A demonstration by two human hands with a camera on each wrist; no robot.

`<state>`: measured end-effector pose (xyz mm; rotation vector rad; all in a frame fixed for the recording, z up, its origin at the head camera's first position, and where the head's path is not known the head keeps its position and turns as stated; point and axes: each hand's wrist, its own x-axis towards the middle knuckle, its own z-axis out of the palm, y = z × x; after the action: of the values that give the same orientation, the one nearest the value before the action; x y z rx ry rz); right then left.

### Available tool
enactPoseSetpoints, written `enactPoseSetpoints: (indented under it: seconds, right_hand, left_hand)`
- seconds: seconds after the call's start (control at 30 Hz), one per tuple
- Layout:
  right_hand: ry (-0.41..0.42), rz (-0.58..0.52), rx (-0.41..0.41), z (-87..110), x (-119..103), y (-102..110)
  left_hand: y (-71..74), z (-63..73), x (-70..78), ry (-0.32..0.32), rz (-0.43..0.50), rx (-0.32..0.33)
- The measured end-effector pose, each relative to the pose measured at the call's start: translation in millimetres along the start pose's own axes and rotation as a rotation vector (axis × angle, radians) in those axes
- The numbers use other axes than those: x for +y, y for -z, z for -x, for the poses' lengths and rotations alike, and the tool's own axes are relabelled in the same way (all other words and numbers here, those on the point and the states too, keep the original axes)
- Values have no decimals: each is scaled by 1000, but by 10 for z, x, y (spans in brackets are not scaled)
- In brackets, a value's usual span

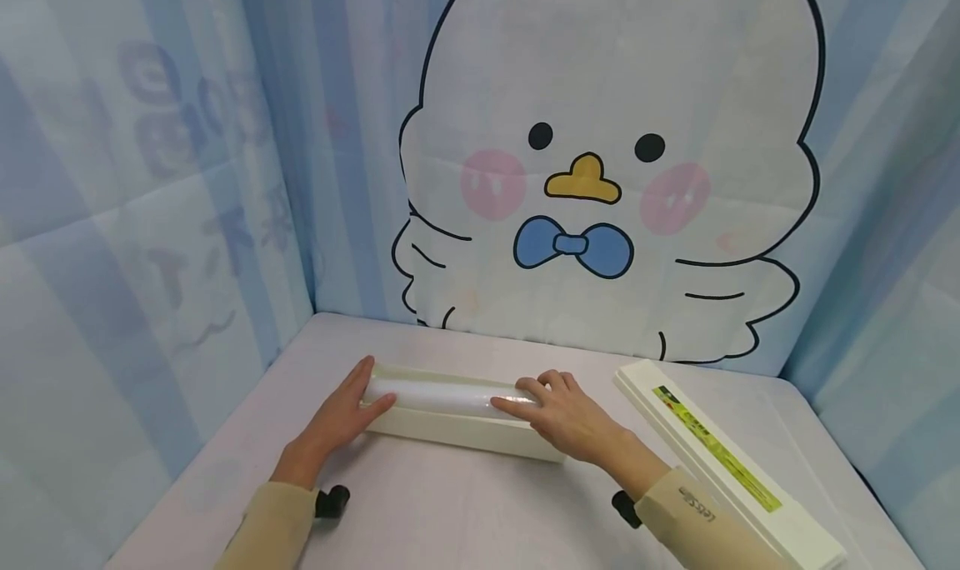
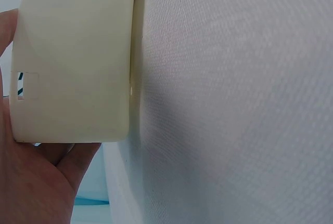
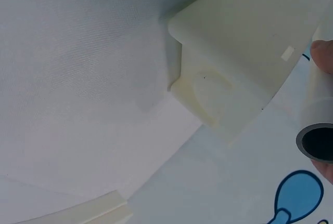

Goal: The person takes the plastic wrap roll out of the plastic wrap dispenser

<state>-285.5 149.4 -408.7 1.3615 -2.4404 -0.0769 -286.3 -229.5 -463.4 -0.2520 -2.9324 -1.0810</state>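
A long off-white open box (image 1: 465, 435) lies across the table in the head view. Along it runs a roll of clear plastic wrap (image 1: 442, 396). My left hand (image 1: 337, 416) grips the box's left end, its thumb at the near rim and fingers at the far side. At the other end, my right hand (image 1: 568, 416) holds the roll between thumb and fingers. The right wrist view shows the roll's hollow core end (image 3: 317, 142) raised beyond the box wall (image 3: 250, 37). A small slot (image 2: 21, 85) shows in the box near my left hand.
On the right, a long off-white lid-like piece (image 1: 697, 437) with a green-yellow label lies slantwise, partly behind my right sleeve (image 1: 693, 516). Striped curtains (image 1: 150, 262) enclose the white table (image 1: 465, 512); a cartoon chick covers the back one. Black wrist cameras (image 1: 332, 502) sit under both wrists.
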Motion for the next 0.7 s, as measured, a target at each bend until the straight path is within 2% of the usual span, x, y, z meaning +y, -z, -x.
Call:
enactPoseSetpoints:
  seconds: [0.33,0.7]
  right_hand:
    - [-3,98,24,20,3,-8]
    - [-27,60,-40,70,11,-6]
  left_hand:
    - [16,6,12,7,-4,-4]
    - [21,6,25,-4,0,-2]
